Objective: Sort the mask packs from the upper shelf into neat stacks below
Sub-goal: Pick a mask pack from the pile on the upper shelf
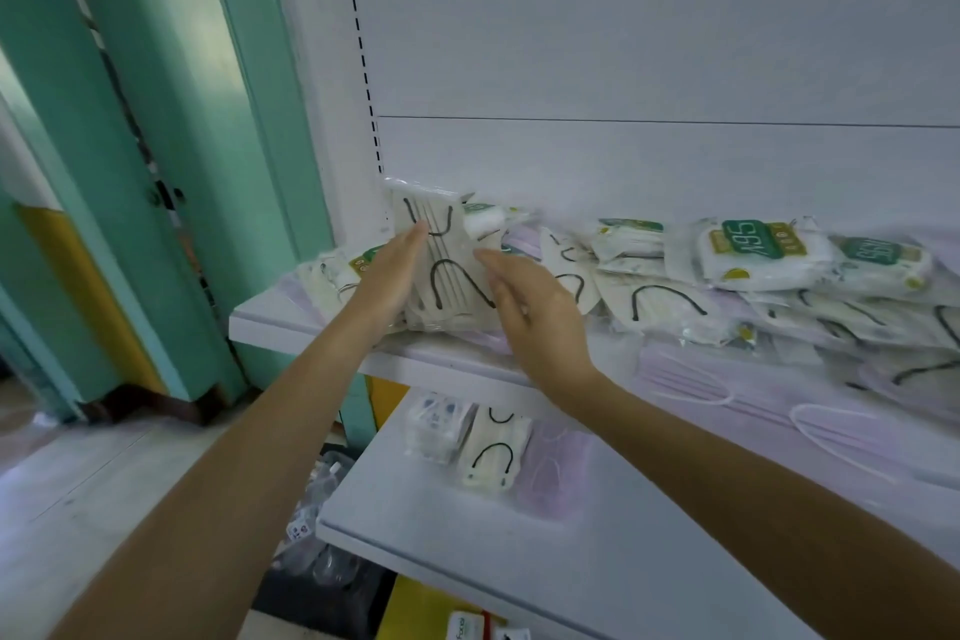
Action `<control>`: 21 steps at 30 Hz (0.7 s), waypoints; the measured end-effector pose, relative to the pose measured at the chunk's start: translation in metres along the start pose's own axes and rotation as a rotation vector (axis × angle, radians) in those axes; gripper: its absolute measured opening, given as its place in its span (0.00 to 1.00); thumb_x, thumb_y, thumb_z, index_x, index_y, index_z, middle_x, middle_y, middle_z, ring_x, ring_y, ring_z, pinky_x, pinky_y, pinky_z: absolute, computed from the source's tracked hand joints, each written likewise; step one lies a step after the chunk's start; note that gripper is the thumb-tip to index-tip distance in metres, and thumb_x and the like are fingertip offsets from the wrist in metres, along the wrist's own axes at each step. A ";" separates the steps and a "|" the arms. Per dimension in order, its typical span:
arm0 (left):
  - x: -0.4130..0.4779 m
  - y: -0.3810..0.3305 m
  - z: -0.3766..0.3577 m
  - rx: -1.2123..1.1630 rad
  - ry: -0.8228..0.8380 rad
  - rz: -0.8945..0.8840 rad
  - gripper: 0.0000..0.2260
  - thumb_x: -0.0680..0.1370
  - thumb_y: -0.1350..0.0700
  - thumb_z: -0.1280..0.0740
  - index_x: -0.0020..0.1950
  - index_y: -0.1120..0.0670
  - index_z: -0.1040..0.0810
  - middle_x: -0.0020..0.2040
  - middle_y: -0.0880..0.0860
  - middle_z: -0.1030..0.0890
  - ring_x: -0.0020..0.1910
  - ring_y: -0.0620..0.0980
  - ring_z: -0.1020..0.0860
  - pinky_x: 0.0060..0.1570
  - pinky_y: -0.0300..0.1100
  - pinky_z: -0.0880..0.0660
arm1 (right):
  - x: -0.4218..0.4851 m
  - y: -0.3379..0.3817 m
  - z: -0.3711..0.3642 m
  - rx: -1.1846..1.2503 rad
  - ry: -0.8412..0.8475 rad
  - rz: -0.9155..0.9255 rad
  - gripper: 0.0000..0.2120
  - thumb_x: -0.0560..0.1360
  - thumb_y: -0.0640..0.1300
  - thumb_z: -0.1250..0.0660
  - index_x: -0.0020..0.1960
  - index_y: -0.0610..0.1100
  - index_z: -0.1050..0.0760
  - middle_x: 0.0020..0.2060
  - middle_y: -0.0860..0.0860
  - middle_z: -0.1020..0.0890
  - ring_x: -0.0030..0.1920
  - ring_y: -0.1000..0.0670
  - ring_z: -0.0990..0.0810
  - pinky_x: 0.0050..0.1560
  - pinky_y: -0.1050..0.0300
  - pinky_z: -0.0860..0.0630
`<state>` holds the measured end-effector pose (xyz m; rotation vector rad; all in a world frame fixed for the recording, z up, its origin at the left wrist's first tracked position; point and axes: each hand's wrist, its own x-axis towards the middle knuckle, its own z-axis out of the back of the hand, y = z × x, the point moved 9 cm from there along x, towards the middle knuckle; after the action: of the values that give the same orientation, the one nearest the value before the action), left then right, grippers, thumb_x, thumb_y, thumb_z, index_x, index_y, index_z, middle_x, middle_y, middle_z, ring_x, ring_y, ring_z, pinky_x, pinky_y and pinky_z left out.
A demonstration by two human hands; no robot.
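A clear pack of cream masks with black ear loops (441, 260) stands upright at the left end of the upper shelf (291, 322). My left hand (387, 276) presses flat against its left side with straight fingers. My right hand (535, 307) lies against its right side, fingers straight. A loose heap of mask packs (727, 276), some with green labels, covers the shelf to the right. On the lower shelf (467, 546) three short stacks stand side by side: white packs (436, 429), cream packs with black loops (493, 452) and lilac packs (558, 473).
Lilac masks with white loops (779, 395) hang over the upper shelf's front edge at right. A teal door frame (156, 172) stands to the left. Clear bags (322, 525) and a dark box lie on the floor under the lower shelf.
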<state>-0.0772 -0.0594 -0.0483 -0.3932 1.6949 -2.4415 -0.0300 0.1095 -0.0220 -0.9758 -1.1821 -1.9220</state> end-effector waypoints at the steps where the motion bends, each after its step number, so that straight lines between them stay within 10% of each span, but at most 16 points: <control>1: 0.001 0.002 -0.001 -0.030 0.026 0.001 0.26 0.77 0.34 0.47 0.69 0.46 0.30 0.70 0.49 0.30 0.69 0.52 0.32 0.70 0.55 0.37 | 0.003 0.002 0.006 0.006 -0.042 0.012 0.14 0.77 0.39 0.42 0.58 0.38 0.22 0.54 0.45 0.18 0.56 0.54 0.25 0.58 0.73 0.34; 9: -0.005 0.000 -0.011 -0.197 0.166 -0.072 0.05 0.77 0.48 0.35 0.51 0.46 0.26 0.49 0.46 0.23 0.51 0.45 0.24 0.53 0.40 0.29 | -0.024 0.028 -0.042 -0.162 0.327 0.408 0.14 0.76 0.44 0.41 0.58 0.45 0.21 0.57 0.48 0.19 0.59 0.49 0.24 0.65 0.51 0.39; 13: -0.011 -0.011 0.012 0.011 0.034 -0.242 0.16 0.77 0.66 0.39 0.60 0.50 0.33 0.54 0.42 0.25 0.47 0.29 0.27 0.42 0.20 0.33 | -0.009 0.021 -0.053 0.059 0.582 0.151 0.18 0.75 0.50 0.36 0.59 0.40 0.22 0.54 0.44 0.19 0.57 0.47 0.24 0.59 0.56 0.33; 17: -0.011 -0.015 0.033 -0.023 -0.048 -0.288 0.33 0.78 0.70 0.40 0.77 0.53 0.51 0.77 0.48 0.46 0.74 0.44 0.46 0.55 0.18 0.43 | 0.035 -0.055 -0.029 -0.436 0.426 -0.320 0.19 0.78 0.52 0.41 0.65 0.43 0.28 0.59 0.44 0.22 0.60 0.43 0.26 0.60 0.52 0.32; 21: -0.014 -0.018 0.035 0.003 -0.066 -0.326 0.37 0.78 0.72 0.41 0.77 0.51 0.59 0.78 0.49 0.56 0.74 0.46 0.52 0.50 0.15 0.38 | 0.024 -0.118 -0.042 -0.535 0.638 -0.745 0.26 0.75 0.57 0.41 0.68 0.46 0.34 0.63 0.44 0.27 0.68 0.40 0.34 0.67 0.43 0.41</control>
<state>-0.0534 -0.0810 -0.0217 -0.7973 1.7158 -2.6131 -0.1508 0.1103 -0.0635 -0.0579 -0.6875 -2.9294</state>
